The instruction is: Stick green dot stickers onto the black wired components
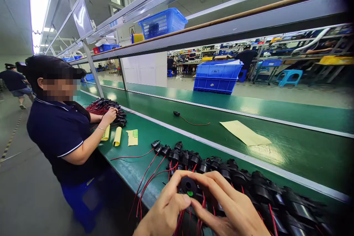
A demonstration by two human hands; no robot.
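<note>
Head view. Left hand (pixel 163 210) and right hand (pixel 232 210) meet at the bottom edge of the frame, both grips closed on one black round part (pixel 188 185): fingertips of each hand pinch its rim, and a small green dot (pixel 190 193) shows on its lower face. Red wires (pixel 181 221) hang from beneath the part between the two hands.

Just behind the part, a row of like black parts (pixel 221 171) with red leads lies along the near edge of the green table (pixel 290 151), running right toward the frame corner; there the view darkens and single pieces probably cannot be told apart.

Containers: a blue crate (pixel 217 76) stands far behind the part, past the table's far strip; its contents are hidden by its walls. A blue basket (pixel 162 22) sits on the overhead shelf (pixel 249 22); what it holds cannot be seen.

Open room: the middle of the table behind the row is bare save a yellow paper sheet (pixel 245 132) and one lone wired part (pixel 177 113). Left of the held part, a co-worker's hand (pixel 110 115) rests on another heap of parts (pixel 106 107).
</note>
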